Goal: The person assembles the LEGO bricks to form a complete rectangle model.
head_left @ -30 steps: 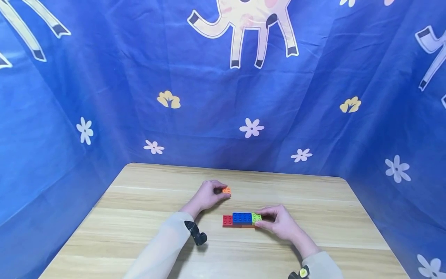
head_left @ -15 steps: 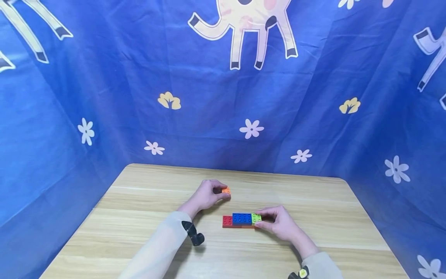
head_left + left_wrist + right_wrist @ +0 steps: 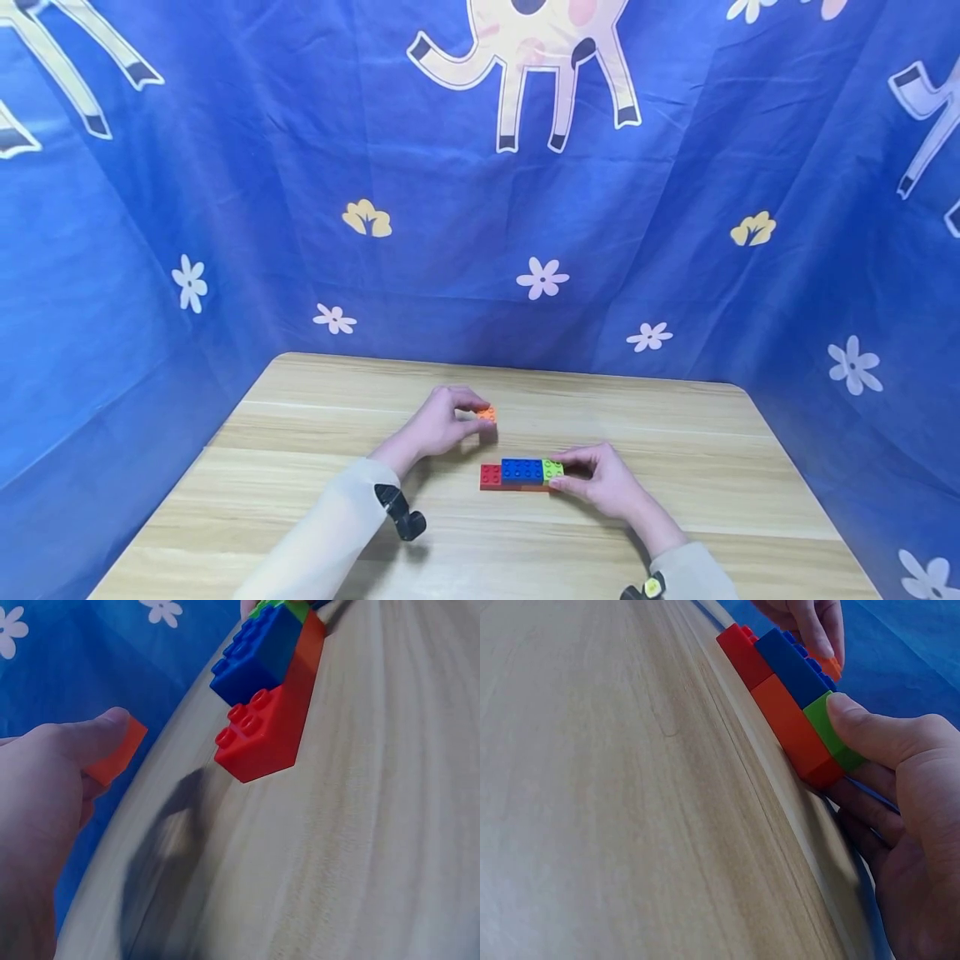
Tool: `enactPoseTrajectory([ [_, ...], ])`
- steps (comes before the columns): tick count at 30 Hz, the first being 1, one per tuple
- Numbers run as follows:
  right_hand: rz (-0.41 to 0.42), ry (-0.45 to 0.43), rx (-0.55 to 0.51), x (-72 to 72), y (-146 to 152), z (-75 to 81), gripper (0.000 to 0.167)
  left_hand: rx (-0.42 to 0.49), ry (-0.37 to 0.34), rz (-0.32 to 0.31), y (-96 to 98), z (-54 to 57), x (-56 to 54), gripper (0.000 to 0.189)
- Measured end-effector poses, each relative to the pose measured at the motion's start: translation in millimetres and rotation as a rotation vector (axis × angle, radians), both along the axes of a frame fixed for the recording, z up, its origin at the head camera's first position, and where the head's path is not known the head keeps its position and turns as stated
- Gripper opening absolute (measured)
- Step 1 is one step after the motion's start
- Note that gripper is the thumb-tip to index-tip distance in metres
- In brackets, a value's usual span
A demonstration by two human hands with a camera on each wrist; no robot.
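Observation:
My left hand (image 3: 442, 422) pinches a small orange brick (image 3: 121, 754) between thumb and fingers. A shadow below suggests it is raised off the table, behind the joined row of bricks. In that row, a red brick (image 3: 259, 742) is at the left end with its studs bare, and orange (image 3: 784, 724) continues the lower layer. A blue brick (image 3: 522, 471) and a light green brick (image 3: 829, 731) sit side by side on top. My right hand (image 3: 603, 483) grips the row's right end, thumb on the green brick; its fingers partly hide that end.
The row lies on a light wooden table (image 3: 300, 483). Blue printed cloth (image 3: 450, 275) rises behind the table and along both sides. A dark camera mount sits on each wrist, the left one (image 3: 401, 512) jutting over the tabletop.
My left hand has lifted the orange brick slightly, and its forearm has shifted left. My right hand and the row stay in place.

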State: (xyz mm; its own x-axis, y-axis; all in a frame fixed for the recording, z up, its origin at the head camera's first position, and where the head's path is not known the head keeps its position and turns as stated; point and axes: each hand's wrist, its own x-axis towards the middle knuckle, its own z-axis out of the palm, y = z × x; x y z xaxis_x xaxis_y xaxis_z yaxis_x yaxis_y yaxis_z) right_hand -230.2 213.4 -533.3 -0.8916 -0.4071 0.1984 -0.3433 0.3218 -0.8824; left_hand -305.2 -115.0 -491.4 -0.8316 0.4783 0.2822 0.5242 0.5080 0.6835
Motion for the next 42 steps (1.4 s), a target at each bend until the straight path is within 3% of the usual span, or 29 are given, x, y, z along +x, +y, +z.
enactPoseTrajectory([
  [11, 0.002, -0.009, 0.007, 0.6, 1, -1.7, 0.034, 0.038, 0.002, -0.045, -0.7, 5.2, 24.2, 0.031],
  [17, -0.001, 0.009, 0.013, 0.2, 1, -2.6, 0.034, 0.078, -0.012, -0.066, -1.5, -0.6, 34.1, 0.026],
  [22, -0.005, 0.014, 0.029, 0.0, 2, -2.7, 0.034, 0.119, -0.070, -0.081, -1.8, -7.8, 41.2, 0.028],
  [27, -0.005, 0.023, 0.033, -0.7, 2, -3.3, 0.034, 0.096, -0.079, -0.088, -0.5, -13.0, 48.7, 0.026],
  [32, -0.009, 0.018, 0.027, -0.5, 3, -3.5, 0.034, 0.073, -0.044, -0.101, 1.0, -17.6, 53.2, 0.025],
  [42, -0.004, -0.001, 0.010, 0.6, 2, -1.6, 0.034, 0.089, -0.050, -0.119, 4.3, -22.0, 57.7, 0.025],
])
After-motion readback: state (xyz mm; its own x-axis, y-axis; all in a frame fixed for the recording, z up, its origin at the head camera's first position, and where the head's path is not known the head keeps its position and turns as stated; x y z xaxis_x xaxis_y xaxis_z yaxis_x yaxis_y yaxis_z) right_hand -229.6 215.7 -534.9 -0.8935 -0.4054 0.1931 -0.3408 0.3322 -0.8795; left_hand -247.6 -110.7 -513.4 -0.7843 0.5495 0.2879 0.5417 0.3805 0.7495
